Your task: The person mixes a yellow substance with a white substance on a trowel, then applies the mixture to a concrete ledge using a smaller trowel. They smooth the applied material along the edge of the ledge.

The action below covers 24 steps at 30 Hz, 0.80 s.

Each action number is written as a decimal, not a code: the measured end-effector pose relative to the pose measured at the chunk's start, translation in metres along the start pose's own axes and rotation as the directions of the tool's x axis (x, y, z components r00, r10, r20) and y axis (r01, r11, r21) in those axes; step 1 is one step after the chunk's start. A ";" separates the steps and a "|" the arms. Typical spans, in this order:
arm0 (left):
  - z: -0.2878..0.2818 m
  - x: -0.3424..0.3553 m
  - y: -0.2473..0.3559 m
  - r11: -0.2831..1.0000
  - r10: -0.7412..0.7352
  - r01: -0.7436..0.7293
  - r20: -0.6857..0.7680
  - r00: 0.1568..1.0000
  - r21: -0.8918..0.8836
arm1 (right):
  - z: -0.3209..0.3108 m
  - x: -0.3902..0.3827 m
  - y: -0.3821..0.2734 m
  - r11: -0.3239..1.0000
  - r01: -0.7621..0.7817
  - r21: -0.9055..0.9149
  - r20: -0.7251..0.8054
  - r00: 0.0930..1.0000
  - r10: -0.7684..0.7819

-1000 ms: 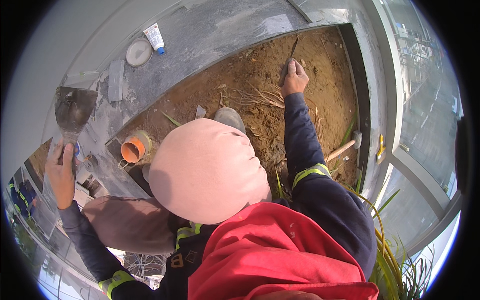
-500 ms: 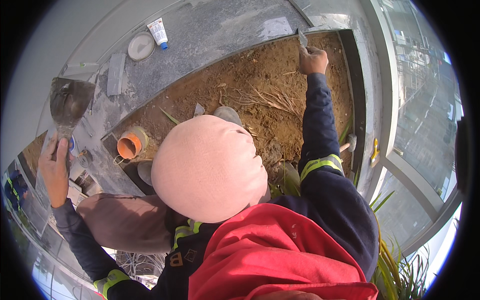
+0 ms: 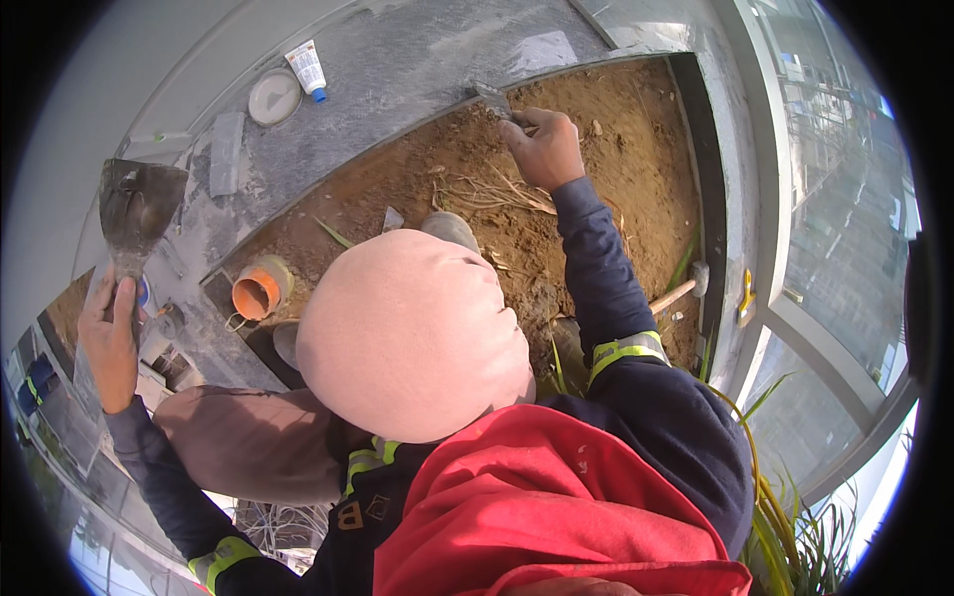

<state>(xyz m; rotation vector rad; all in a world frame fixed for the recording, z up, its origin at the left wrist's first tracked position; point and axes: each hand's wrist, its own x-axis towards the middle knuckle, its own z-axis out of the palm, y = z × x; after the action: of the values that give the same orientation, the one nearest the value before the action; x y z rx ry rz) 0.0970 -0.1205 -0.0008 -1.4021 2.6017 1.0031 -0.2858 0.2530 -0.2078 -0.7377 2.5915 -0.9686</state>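
My left hand (image 3: 109, 338) is raised at the left and grips the handle of a wide metal trowel (image 3: 139, 204) smeared with grey mortar. My right hand (image 3: 545, 149) reaches out over the brown soil bed (image 3: 616, 189) and holds a small scraper (image 3: 492, 96). The scraper's blade touches the inner edge of the grey stone ledge (image 3: 417, 70). A pink cap (image 3: 412, 333) and a red hood fill the middle and hide part of the bed.
On the ledge lie a white lid (image 3: 273, 96), a white tube with a blue cap (image 3: 308, 68) and a grey stone strip (image 3: 227, 151). An orange pipe end (image 3: 256, 293) sticks up by the ledge. A wooden-handled hammer (image 3: 681, 290) lies in the soil. Glass panels stand at the right.
My right hand went from mid-bed to the far right corner, then came back left along the ledge's edge with the scraper. My left hand and trowel barely shifted.
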 end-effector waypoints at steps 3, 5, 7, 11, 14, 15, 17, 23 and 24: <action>-0.005 -0.002 -0.009 0.999 -0.030 0.031 -0.018 0.999 0.028 | -0.024 0.012 0.019 0.999 -0.020 0.044 -0.133 0.991 0.026; -0.006 -0.002 -0.013 0.999 -0.031 0.032 -0.024 0.999 0.043 | -0.040 0.025 0.045 0.991 -0.128 0.028 -0.248 0.960 0.131; -0.004 0.000 -0.015 0.999 -0.014 0.015 -0.028 1.000 0.048 | -0.060 0.036 0.070 0.972 -0.233 -0.013 -0.300 0.928 0.219; -0.004 0.001 0.001 0.999 -0.026 0.026 0.008 1.000 0.025 | -0.074 0.044 0.092 0.910 -0.340 0.237 -0.279 0.873 0.399; 0.001 0.004 0.001 1.000 0.004 -0.004 -0.005 1.000 0.006 | -0.058 0.042 0.131 0.683 -0.193 0.704 -0.219 0.856 0.468; -0.001 0.004 -0.002 1.000 -0.009 0.009 -0.005 1.000 0.004 | -0.041 0.041 0.151 0.546 -0.106 0.831 -0.200 0.860 0.470; -0.001 0.002 -0.004 1.000 -0.016 0.016 -0.006 1.000 0.003 | -0.016 0.040 0.161 0.446 -0.094 0.890 -0.172 0.837 0.519; 0.000 -0.003 0.007 1.000 -0.023 0.023 0.002 1.000 0.021 | 0.039 0.062 0.192 0.609 -0.066 0.790 -0.273 0.852 0.447; 0.002 -0.003 0.001 0.999 0.005 -0.003 -0.048 0.999 0.039 | 0.045 0.072 0.194 0.692 -0.112 0.713 -0.344 0.804 0.485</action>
<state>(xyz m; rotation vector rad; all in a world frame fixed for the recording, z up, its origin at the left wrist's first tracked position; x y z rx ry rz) 0.0973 -0.1163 -0.0009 -1.4307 2.6431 0.9261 -0.3972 0.3147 -0.3766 0.1982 2.3111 -2.0192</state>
